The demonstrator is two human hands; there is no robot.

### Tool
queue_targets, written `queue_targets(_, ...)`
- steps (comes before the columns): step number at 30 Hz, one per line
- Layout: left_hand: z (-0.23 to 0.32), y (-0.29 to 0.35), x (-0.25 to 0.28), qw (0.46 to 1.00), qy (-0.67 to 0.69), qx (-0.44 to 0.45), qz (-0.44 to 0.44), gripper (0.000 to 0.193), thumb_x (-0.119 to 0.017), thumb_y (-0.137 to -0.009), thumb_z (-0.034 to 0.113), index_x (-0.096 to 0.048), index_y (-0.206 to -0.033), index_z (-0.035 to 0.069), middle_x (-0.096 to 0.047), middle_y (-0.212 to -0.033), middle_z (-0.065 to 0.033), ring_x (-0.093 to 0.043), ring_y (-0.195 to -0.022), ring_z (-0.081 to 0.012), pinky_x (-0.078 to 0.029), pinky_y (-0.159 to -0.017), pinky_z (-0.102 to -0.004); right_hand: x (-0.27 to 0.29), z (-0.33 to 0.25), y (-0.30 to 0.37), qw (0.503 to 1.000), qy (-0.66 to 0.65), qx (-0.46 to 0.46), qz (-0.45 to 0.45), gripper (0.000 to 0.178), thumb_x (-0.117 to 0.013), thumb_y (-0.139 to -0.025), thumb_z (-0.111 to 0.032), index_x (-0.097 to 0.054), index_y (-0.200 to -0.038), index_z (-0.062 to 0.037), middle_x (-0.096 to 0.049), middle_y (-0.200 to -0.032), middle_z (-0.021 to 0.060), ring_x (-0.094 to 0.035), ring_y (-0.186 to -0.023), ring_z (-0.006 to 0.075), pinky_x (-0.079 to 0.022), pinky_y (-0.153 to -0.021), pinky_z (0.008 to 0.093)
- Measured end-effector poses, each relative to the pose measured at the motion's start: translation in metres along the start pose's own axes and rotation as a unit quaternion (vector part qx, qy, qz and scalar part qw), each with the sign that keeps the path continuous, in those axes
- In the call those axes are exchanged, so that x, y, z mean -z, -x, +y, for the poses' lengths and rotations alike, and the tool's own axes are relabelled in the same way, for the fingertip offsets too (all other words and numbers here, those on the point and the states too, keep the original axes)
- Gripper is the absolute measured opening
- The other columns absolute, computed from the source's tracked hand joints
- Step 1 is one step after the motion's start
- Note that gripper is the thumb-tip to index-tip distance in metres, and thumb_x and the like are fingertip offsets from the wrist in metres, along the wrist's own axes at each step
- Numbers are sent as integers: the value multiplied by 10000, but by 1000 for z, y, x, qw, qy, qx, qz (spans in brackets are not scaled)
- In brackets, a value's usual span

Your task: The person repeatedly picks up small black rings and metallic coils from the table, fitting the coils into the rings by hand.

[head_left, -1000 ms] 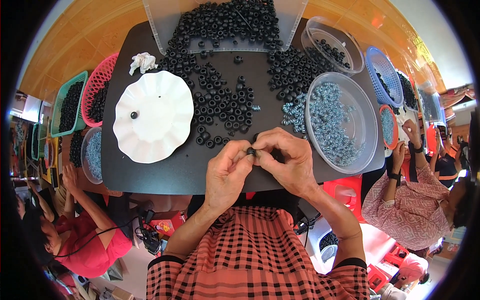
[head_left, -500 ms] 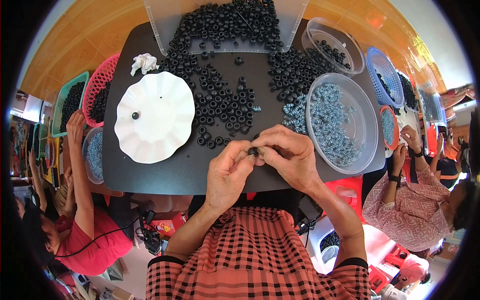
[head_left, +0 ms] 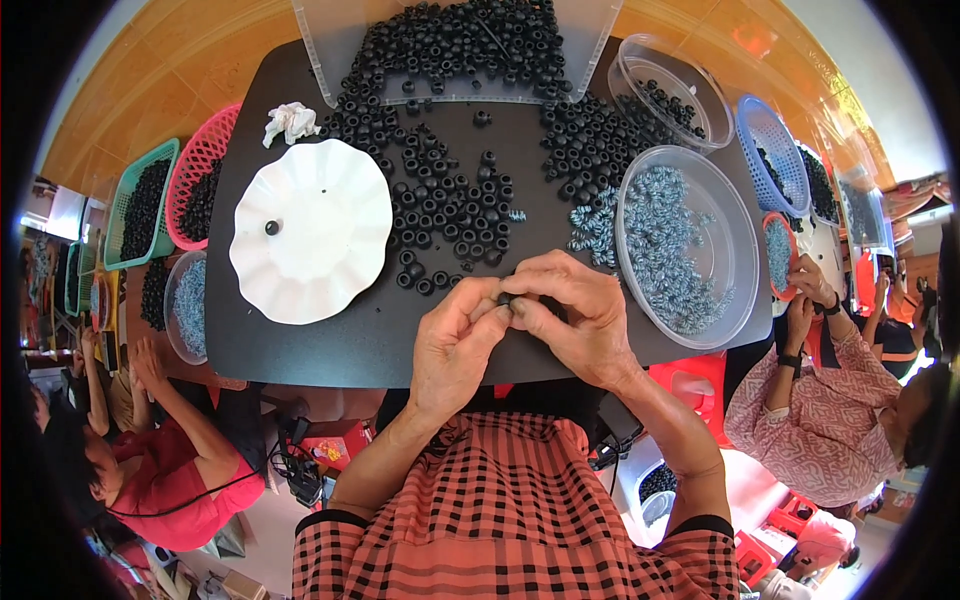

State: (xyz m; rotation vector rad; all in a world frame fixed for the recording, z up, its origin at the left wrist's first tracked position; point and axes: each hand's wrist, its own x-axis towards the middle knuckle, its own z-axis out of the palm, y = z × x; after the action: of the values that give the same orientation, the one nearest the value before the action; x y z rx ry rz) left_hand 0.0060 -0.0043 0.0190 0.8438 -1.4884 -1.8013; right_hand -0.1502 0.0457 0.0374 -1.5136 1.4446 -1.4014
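My left hand [head_left: 455,342] and my right hand [head_left: 585,322] meet over the near edge of the dark table [head_left: 330,352]. Both pinch one small black round piece [head_left: 506,300] between thumbs and fingertips; the fingers hide most of it. Just beyond them lie loose black pieces with round holes [head_left: 440,218] and a single blue coil [head_left: 517,216]. To the right, a clear round tub [head_left: 742,255] holds many small blue coils [head_left: 668,240], with more spilled beside it. A white scalloped plate [head_left: 315,215] at left carries one black ball-like piece [head_left: 271,228].
A translucent bin [head_left: 590,50] at the back pours out black pieces. Crumpled tissue [head_left: 291,123] lies behind the plate. Another clear tub [head_left: 712,100], a pink basket [head_left: 178,215] and a blue basket [head_left: 750,125] stand around. Co-workers [head_left: 190,465] [head_left: 810,415] sit on both sides.
My hands stay together, still pinching the black piece, with only slight finger movement. The left co-worker's raised arm has come down from the baskets; the right co-worker's hand has shifted toward a small orange-rimmed container.
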Motion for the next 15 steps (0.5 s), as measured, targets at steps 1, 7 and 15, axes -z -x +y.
queue_targets(1, 0, 0, 0, 999, 31, -10, 0, 204, -532, -917, -9, -580, -1114, -21, -630, -873, 5, -542, -768, -21, -430, -671, -156, 0, 0, 0, 999, 30, 27, -10, 296, -660, -746, 57, -676, -1027, -33, -637, -937, 85, -627, -768, 150, -523, -702, 253)
queue_targets(7, -2, -3, 1, 995, 97, -10, -1, 224, -535, -909, -4, -619, -1116, -16, -641, -928, -12, -574, -858, -51, -464, -774, -188, -3, 0, 3, 997, 64, 52, -4, 382, -663, -716, 81, -660, -1076, -48, -598, -1021, 78, -620, -764, 134, -522, -709, 255)
queue_targets(15, -4, -5, 3, 983, 181, 23, -10, 205, -529, -912, 15, -650, -1076, -7, -651, -971, -17, -579, -874, -62, -470, -802, -206, -15, 6, 4, 995, 63, 59, 41, 397, -676, -686, 106, -663, -1052, -49, -593, -1007, 63, -592, -735, 115, -504, -667, 243)
